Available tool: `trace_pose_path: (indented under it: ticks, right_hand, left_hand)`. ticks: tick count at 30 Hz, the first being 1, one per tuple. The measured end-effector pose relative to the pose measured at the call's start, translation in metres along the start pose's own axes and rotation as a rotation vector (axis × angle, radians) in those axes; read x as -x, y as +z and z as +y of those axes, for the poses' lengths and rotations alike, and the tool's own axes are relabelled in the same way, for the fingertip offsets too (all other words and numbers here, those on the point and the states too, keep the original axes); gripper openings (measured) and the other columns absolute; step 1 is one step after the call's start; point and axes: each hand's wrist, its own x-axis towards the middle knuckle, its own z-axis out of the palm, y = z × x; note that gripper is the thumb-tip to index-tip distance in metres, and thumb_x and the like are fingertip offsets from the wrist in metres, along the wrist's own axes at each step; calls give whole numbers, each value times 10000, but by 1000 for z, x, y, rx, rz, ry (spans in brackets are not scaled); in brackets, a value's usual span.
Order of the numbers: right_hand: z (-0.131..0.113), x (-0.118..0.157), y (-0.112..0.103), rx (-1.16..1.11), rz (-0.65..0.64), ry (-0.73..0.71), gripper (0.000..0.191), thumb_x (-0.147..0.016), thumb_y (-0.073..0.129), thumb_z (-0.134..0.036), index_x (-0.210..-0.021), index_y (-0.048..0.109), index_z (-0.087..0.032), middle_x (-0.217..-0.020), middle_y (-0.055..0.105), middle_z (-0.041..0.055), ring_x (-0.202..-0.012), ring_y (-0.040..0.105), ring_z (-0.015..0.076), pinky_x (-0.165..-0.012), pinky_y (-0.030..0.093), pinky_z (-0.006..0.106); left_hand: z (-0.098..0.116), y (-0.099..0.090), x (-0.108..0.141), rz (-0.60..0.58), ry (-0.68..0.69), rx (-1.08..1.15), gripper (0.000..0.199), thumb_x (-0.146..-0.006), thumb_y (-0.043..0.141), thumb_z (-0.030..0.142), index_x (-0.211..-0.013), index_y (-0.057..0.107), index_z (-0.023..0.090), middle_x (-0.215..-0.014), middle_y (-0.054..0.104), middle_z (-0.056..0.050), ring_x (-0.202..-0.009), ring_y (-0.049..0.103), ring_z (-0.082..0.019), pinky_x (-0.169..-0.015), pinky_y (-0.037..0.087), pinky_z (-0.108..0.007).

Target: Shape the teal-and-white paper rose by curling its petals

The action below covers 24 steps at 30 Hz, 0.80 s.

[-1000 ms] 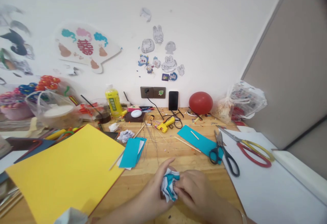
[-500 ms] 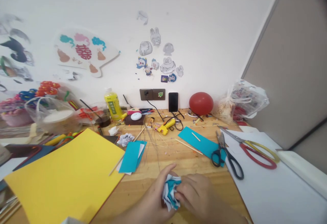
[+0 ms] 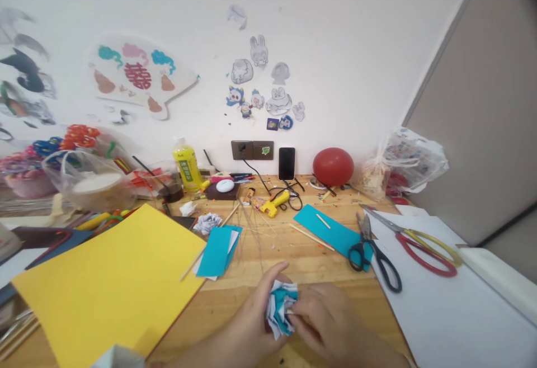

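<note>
A ruffled bunch of blue-and-white folded paper (image 3: pixel 280 307) is held low in the middle of the view, above the wooden table. My left hand (image 3: pixel 254 315) is wrapped round it from the left, thumb up along its far side. From the right, my right hand (image 3: pixel 325 319) pinches the paper's right edge with thumb and forefinger. A small pale bit shows at those fingertips, too small to make out. Left of the hands lie cut blue and white paper strips (image 3: pixel 217 251) with a thin wooden stick, beside a similar crumpled white paper piece (image 3: pixel 207 223).
A large yellow sheet (image 3: pixel 111 284) covers the left. To the right lie a blue strip (image 3: pixel 329 231), black-handled scissors (image 3: pixel 373 253), red-and-yellow-handled scissors (image 3: pixel 425 250) and white sheets (image 3: pixel 457 301). Farther back are a yellow glue gun (image 3: pixel 274 204), a phone (image 3: pixel 287 164) and a red balloon (image 3: pixel 333 166).
The view has tilted slightly, so the background sits a little higher. The right hand's thumb and forefinger have shifted a little at the paper's edge; both hands still hold it.
</note>
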Motion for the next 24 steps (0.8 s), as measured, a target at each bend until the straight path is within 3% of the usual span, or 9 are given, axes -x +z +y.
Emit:
trace_pose_path:
  ticks: [16,24]
  right_hand:
    - [2,4,3,-12,33,-38,336,-953,268,-215,-759,541,-183,-597,584,14,-531,529,124,-538,379,232]
    - [0,6,1,-62,-44,23,329,-958,269,-227,-824,567,-186,-638,618,28,-578,559,144,-561,423,249]
  left_hand:
    - [3,-2,0,-29,15,-16,740,-698,576,69,-1292,195,292,-1061,540,-39,-911,575,-142,-815,452,-246]
    - [2,-3,3,-27,28,-72,715,-719,573,80,-1285,203,311,-1061,537,-32,-935,568,-144,-852,441,-259]
